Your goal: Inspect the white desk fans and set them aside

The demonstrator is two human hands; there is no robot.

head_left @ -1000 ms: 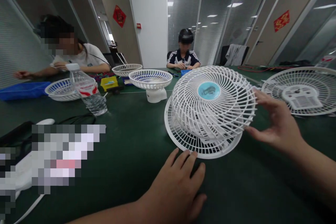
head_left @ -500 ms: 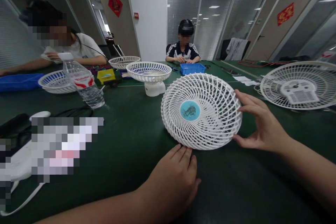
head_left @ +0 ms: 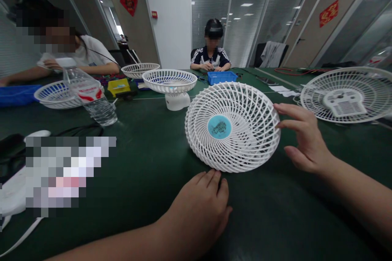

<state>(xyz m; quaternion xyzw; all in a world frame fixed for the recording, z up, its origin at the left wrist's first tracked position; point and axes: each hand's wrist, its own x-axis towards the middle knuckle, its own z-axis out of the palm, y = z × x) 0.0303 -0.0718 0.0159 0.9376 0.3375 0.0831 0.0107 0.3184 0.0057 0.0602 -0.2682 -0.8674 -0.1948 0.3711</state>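
And here's the white fan guard on the green table, apparently being steadied, left hand fingers bunched at its near rim, grip unclear, right hand spread, thumb off, so lifting would call for a firmer pinch.

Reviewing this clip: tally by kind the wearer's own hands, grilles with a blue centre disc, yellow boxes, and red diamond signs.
Left hand and right hand: 2
Grille with blue centre disc: 1
Yellow box: 1
Red diamond signs: 2
Total: 6
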